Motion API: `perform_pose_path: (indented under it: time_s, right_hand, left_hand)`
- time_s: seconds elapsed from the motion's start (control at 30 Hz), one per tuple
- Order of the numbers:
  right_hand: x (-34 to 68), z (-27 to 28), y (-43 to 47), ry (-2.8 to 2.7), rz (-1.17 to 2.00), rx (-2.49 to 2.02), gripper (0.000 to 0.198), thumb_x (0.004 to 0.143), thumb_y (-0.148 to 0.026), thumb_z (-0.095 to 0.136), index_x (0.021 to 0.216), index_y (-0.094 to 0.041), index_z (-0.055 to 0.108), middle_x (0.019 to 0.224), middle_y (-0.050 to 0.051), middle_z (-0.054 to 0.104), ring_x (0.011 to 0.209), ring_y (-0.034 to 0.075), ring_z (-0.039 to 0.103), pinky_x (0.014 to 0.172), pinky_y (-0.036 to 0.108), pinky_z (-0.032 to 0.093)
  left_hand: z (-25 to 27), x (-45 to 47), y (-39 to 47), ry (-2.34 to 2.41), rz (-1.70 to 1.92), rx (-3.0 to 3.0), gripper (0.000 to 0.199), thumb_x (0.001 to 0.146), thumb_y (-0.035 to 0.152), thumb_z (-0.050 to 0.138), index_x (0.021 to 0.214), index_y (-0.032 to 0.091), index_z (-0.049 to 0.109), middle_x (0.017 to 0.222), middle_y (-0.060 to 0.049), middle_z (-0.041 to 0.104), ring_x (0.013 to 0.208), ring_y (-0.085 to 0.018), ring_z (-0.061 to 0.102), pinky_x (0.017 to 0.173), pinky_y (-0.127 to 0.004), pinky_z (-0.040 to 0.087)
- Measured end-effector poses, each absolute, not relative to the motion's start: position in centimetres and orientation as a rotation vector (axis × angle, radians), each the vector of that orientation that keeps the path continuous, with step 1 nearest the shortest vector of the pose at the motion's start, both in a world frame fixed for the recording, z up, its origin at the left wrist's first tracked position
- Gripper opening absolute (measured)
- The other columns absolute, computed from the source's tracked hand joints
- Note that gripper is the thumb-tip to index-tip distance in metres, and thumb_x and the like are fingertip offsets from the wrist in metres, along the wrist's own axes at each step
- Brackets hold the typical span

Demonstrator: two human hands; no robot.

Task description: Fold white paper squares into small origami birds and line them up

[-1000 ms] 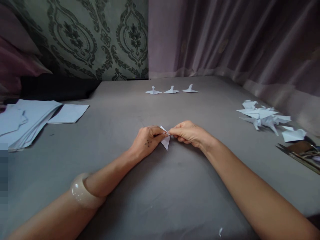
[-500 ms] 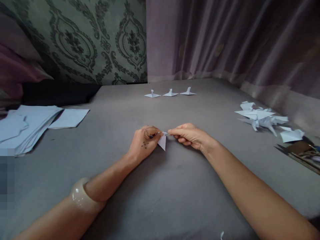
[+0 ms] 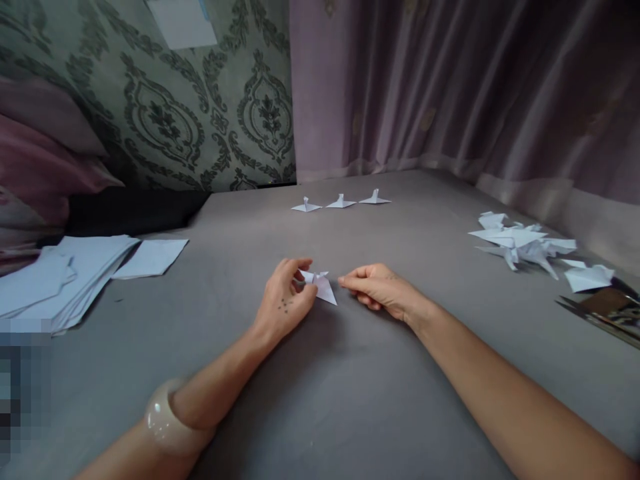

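A small white origami crane is in my left hand, held loosely between the thumb and the curled fingers. One pointed wing sticks out toward me, and part of the paper is hidden by the fingers. Just to the right of the crane, my right hand is closed in a pinch, its fingertips apart from the paper. Nothing shows between those fingertips. A pale bangle circles my left wrist.
Three white folded paper birds stand in a row at the back. A heap of folded paper pieces lies at the right, near scissors. Paper sheets are stacked at the left on the grey surface.
My right fingertips have come off the tip of the crane. My left fingers have loosened somewhat, and more of the crane shows. The camera view has tilted up slightly.
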State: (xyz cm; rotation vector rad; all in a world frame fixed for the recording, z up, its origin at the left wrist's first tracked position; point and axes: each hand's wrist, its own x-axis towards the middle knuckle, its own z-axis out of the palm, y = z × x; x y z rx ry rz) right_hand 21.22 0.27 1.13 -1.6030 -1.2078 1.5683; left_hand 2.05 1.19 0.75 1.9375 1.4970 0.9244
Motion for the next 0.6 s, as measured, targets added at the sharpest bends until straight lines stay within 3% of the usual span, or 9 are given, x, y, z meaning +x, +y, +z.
perform_pose_path:
  time_s: [0.13,0.23,0.47,0.6]
  right_hand:
    - [21.1,1.3,-0.3,-1.296,1.504,-1.612,0.023,0.077,-0.038,0.063,0.072,-0.016,0.056,0.041,-0.009,0.041,0.035,0.003,0.028,0.034,0.016,0.02]
    - [21.1,1.2,-0.7,-1.359,1.456,-1.613,0.023,0.077,-0.039,0.061,0.073,-0.017,0.057,0.044,-0.008,0.043,0.036,0.004,0.032,0.036,0.017,0.023]
    - [21.1,1.0,-1.1,-1.431,1.279,-1.658,0.024,0.078,-0.041,0.057,0.077,-0.017,0.063,0.048,-0.006,0.045,0.039,0.005,0.034,0.039,0.019,0.025]
    - [21.0,1.2,-1.1,-1.504,1.068,-1.673,0.023,0.077,-0.036,0.056,0.08,-0.016,0.067,0.059,-0.002,0.056,0.048,0.008,0.044,0.045,0.02,0.033]
  left_hand:
    - [0.2,0.8,2.9,1.477,0.865,2.201,0.041,0.075,0.008,0.043,0.108,0.018,0.065,0.104,-0.008,0.065,0.089,-0.02,0.057,0.082,-0.036,0.048]
    - [-0.4,0.3,3.7,1.351,0.749,2.385,0.033,0.083,0.014,0.044,0.104,0.019,0.068,0.106,-0.009,0.066,0.095,-0.022,0.057,0.089,-0.039,0.044]
    - [-0.2,0.9,2.3,1.511,0.602,2.287,0.024,0.085,0.026,0.05,0.099,0.02,0.069,0.083,-0.006,0.066,0.072,-0.019,0.061,0.067,-0.03,0.045]
    - [0.3,1.4,1.5,1.558,0.57,2.122,0.025,0.083,0.027,0.052,0.102,0.021,0.066,0.075,-0.002,0.068,0.066,-0.018,0.062,0.062,-0.029,0.043]
